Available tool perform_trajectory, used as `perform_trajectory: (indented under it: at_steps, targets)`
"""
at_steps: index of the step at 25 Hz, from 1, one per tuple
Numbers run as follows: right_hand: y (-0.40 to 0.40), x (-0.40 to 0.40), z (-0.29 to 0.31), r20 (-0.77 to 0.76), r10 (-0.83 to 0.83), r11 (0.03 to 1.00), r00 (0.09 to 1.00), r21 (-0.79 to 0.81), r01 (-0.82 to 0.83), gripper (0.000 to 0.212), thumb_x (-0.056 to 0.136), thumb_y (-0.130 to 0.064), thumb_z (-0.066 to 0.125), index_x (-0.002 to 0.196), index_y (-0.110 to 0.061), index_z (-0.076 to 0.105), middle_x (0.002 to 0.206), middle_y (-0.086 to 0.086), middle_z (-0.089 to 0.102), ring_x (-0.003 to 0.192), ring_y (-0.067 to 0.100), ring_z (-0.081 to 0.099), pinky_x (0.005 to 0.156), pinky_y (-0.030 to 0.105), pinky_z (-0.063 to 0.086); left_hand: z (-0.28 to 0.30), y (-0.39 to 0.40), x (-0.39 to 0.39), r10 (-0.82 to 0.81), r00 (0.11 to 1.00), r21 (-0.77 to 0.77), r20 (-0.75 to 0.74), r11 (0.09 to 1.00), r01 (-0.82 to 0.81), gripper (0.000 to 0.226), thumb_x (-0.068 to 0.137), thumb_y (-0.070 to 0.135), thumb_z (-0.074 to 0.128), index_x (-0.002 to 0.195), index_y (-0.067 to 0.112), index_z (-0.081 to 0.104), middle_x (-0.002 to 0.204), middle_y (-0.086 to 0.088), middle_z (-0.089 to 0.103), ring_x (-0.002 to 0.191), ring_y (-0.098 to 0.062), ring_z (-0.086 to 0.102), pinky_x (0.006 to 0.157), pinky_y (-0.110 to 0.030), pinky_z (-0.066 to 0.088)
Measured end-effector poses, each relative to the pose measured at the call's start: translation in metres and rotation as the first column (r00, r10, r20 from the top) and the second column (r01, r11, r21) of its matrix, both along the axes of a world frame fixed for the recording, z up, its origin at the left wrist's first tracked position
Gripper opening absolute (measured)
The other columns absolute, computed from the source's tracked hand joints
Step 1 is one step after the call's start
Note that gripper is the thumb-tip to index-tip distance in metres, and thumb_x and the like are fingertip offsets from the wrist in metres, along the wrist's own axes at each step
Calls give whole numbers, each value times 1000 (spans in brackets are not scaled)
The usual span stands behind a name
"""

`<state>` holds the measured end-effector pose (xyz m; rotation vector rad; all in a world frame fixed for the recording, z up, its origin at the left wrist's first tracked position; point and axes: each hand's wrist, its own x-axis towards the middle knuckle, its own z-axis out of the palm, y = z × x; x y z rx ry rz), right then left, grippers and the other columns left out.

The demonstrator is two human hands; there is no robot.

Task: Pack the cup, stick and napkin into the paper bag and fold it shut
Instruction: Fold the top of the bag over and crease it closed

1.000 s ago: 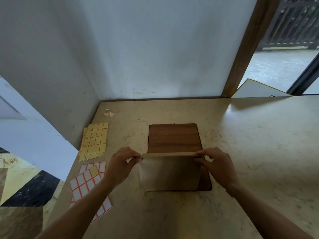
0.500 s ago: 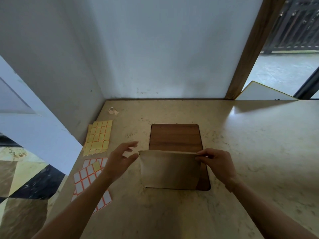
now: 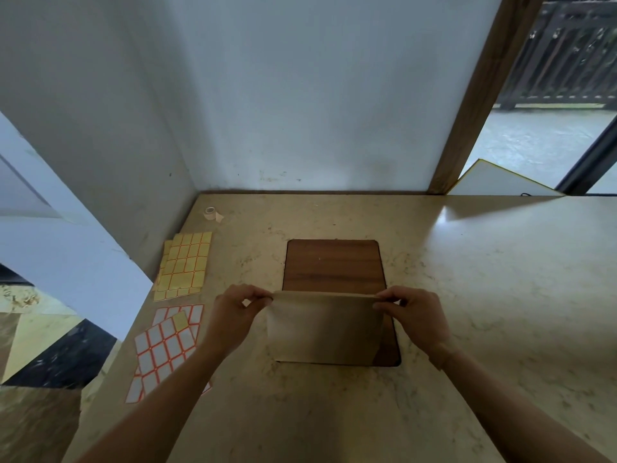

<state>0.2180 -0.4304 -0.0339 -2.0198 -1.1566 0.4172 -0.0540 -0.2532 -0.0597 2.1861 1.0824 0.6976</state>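
Pinching the top corners of the smooth brown paper bag (image 3: 324,329), your left hand (image 3: 230,315) and right hand (image 3: 414,315) held it over the near end of a rounded wood-grain board (image 3: 334,265) on the mottled stone counter (image 3: 484,295). No writing showed. Left lay 2 label sheets, yellow (image 3: 185,265) far, white (image 3: 163,349) near, and a tape roll (image 3: 210,213) beyond.

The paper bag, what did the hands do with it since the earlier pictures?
Half a second ago the left hand had let go of the paper bag and hung open beside it; now it pinches the bag's top left corner again. The right hand kept pinching the top right corner throughout. The bag stayed on the wooden board, and the sticker sheets did not move.
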Motion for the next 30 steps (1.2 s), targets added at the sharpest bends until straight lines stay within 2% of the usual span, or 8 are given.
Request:
perform_trajectory:
  at_steps: [5,10,15,18,20,23,26,30]
  targets:
    - [-6,-8,6,174,-9,998,985,-58,19,16,78,-30,74,91,-39,73,84,-9,66,75,5,58,66,26,49,4,6,-11,-89,996,-1,31,996,89,14,85,17,69,96,25,72,91,15,67,87,-2,60,74,-28,52]
    - [14,-42,29,479,40,998,877,30,-61,12,74,-24,78,86,-24,77,79,-2,73,76,17,61,64,37,52,14,30,-40,-128,990,-27,67,991,130,10,84,20,70,93,25,72,92,15,68,86,0,61,72,-20,51]
    - [67,-116,16,499,183,974,847,28,-226,26,86,-42,56,93,-24,72,87,-8,71,82,13,61,76,39,51,-1,70,-121,-24,999,-140,36,990,29,10,85,21,70,90,30,71,91,15,70,87,-5,64,75,-25,54]
    - [101,-168,4,560,226,937,797,98,-335,22,87,-36,55,92,-22,71,92,-5,72,88,15,63,87,43,49,-17,86,-170,66,997,-217,-40,973,-73,13,85,22,70,91,34,69,94,17,68,85,-5,66,77,-31,56]
    - [126,-202,-7,567,283,906,773,105,-409,22,88,-33,55,91,-21,73,91,-3,73,87,17,64,83,40,50,-30,92,-199,121,988,-241,-95,960,-140,11,84,25,71,92,32,68,96,15,68,84,-4,66,77,-35,58]
    - [157,-243,-29,420,394,909,818,-49,-413,28,90,-38,51,100,-21,72,102,-4,72,92,17,63,75,30,49,-48,96,-228,191,972,-264,-136,939,-222,15,82,30,72,96,26,70,101,9,70,88,-4,64,79,-34,57]
    - [183,-271,-60,174,402,892,899,-295,-342,37,94,-41,48,126,-26,58,127,-7,61,110,13,56,85,27,44,-69,100,-243,199,956,-257,-216,933,-252,29,79,37,74,105,27,68,110,10,68,100,-8,61,85,-36,53]
    - [206,-297,-84,-28,396,848,918,-372,-378,34,90,-37,56,121,-23,61,115,-4,64,95,13,58,81,31,48,-92,107,-241,128,906,-238,-403,941,-239,52,78,44,72,125,29,57,132,8,55,121,-13,49,98,-39,45]
